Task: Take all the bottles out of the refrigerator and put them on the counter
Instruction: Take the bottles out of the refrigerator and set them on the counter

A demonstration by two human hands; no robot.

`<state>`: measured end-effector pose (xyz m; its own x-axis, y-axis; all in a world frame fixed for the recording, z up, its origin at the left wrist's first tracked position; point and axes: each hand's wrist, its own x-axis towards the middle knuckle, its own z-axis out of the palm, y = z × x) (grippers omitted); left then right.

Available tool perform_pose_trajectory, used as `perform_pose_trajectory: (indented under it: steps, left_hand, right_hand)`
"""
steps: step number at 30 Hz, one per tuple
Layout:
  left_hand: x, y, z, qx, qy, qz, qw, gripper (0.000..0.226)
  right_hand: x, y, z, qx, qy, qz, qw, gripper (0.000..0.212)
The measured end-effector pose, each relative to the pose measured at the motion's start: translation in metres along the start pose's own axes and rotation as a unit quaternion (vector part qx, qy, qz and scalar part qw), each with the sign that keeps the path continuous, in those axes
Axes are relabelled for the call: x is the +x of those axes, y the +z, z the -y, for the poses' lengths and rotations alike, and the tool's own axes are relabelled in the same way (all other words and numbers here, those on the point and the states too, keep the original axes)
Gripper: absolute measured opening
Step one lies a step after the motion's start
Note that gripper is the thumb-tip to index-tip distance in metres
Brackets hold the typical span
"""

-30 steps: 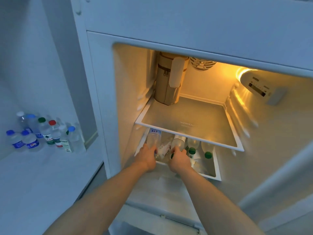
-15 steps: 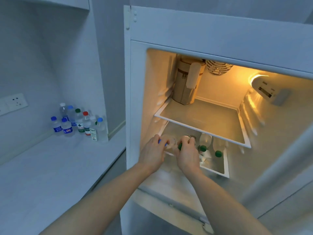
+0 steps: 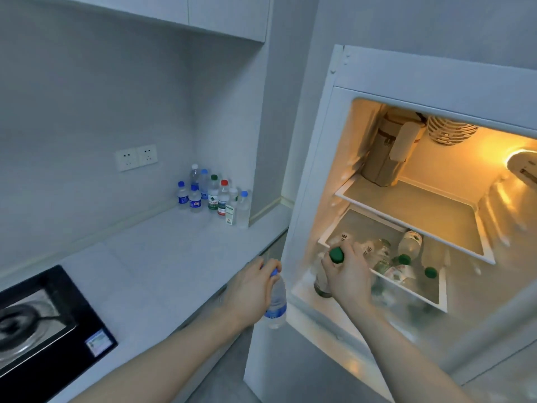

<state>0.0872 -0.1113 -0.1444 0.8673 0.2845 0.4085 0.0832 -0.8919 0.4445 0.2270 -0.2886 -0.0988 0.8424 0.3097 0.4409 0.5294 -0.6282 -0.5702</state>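
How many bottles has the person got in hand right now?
2. The left hand holds a blue-capped water bottle just outside the refrigerator; the right hand grips a green-capped bottle at the lower shelf's front.

Person, head-camera view, two limbs visible.

Left forearm: bare from the lower frame edge to the wrist; no sleeve in view. Left hand: bare, ungloved; no ring, watch or band visible on the side shown.

Right forearm: bare along its full visible length, no sleeve in view. Right hand: bare, ungloved; wrist unadorned, knuckles and back of hand plain, without visible markings. Nails not discernible.
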Motion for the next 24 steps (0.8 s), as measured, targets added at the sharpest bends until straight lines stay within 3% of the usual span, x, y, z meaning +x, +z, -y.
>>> perform_pose_trajectory:
  steps: [12, 24]
  left_hand:
    - [-0.128, -0.104, 0.082, 0.054, -0.150, -0.025, 0.987, 0.016]
    - [-0.131, -0.168, 0.145, 0.105, -0.240, -0.053, 0.964, 0.019]
  right_hand:
    - [-0.076, 0.069, 0.122, 0.128, -0.087, 0.166, 0.974, 0.010]
    - [-0.053, 0.143, 0.202, 0.162, -0.144, 0.256, 0.942, 0.007]
